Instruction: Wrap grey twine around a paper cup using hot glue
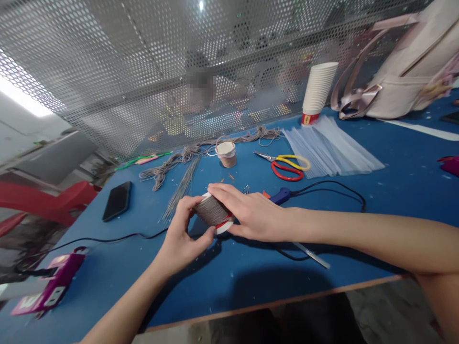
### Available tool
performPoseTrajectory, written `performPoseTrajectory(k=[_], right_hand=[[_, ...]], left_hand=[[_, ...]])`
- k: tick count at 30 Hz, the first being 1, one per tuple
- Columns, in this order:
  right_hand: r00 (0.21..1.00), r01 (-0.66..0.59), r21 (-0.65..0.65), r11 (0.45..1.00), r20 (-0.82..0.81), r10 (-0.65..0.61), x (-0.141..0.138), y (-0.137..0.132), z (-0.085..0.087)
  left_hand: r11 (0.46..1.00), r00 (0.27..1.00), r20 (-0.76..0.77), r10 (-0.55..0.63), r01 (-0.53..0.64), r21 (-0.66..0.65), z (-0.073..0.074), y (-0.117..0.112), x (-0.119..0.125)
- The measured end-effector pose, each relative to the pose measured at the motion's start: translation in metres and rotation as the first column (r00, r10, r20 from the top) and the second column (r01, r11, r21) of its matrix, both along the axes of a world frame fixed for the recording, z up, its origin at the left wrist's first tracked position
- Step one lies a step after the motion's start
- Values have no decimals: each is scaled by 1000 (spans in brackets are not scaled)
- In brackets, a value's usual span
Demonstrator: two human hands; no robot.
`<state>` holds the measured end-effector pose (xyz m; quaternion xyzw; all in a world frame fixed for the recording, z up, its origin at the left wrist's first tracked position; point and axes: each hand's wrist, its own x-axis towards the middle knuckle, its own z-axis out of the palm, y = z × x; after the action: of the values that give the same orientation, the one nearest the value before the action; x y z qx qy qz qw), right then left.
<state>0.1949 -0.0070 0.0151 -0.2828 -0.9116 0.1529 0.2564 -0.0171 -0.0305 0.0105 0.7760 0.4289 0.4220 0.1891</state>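
Observation:
A paper cup wrapped in grey-brown cord (211, 211) lies tilted on its side between my hands, a little above the blue table. Its white rim and a red band show at the lower right. My left hand (186, 234) grips the cup from the left, thumb below and fingers above. My right hand (251, 210) closes over its right side, fingers along the top. Partly hidden behind my right hand is a blue glue gun (281, 196) with a black cable. A clear glue stick (313, 255) pokes out below my right forearm.
Behind my hands stand a small cord-covered basket (226, 154), scissors (287, 165), grey cord (190, 153), thin wires (182, 186), pale mesh (333, 148) and stacked paper cups (319, 91). A phone (117, 200) and purple power strip (53, 284) lie left; a bag (401, 76) stands right.

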Motion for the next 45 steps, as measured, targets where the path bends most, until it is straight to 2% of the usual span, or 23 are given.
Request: performPoseTrajectory(k=[5, 10, 16, 20, 23, 26, 31, 35, 36, 38, 40, 41, 43, 45], right_hand=[[999, -41, -41, 998, -28, 40, 2, 1, 2], [993, -48, -63, 997, -112, 41, 2, -2, 3], [983, 85, 78, 993, -167, -71, 2, -5, 2], [990, 103, 191, 976, -112, -83, 2, -3, 2], [992, 113, 206, 972, -82, -98, 2, -2, 1], [987, 129, 117, 985, -107, -117, 1, -3, 2], [968, 118, -156, 981, -204, -149, 1, -4, 9], [961, 95, -213, 972, -234, -145, 1, -11, 11], [967, 47, -186, 981, -239, -92, 1, -14, 11], [973, -110, -54, 992, -209, 97, 1, -22, 11], [950, -280, 125, 952, -110, 294, 3, -29, 11], [935, -332, 197, 922, -61, 350, 6, -30, 12], [929, -350, 286, 892, -14, 369, 13, -29, 13], [958, -274, 308, 911, 6, 287, 25, -19, 12]], left_hand=[[999, 999, 31, 34, -34, 13, -4, -1, 1], [995, 989, 115, 95, -94, -16, 1, -2, 2], [996, 990, 112, 87, -87, -1, 2, 0, 0], [993, 993, 71, 98, -103, 66, -2, 0, 1], [988, 991, 57, 118, -123, 94, -4, 1, 2], [981, 989, 72, 126, -134, 137, -4, 1, 3], [974, 990, 93, 108, -124, 189, -3, 2, 3], [963, 990, 93, 104, -124, 240, -4, 4, 1], [960, 990, 95, 102, -123, 253, -5, 4, 0], [955, 990, 105, 94, -119, 271, -6, 5, -2], [954, 991, 108, 84, -111, 277, -7, 6, -4], [956, 991, 107, 81, -107, 274, -7, 7, -5], [958, 990, 113, 81, -108, 265, -7, 8, -6], [961, 987, 134, 85, -117, 252, -8, 9, -7]])
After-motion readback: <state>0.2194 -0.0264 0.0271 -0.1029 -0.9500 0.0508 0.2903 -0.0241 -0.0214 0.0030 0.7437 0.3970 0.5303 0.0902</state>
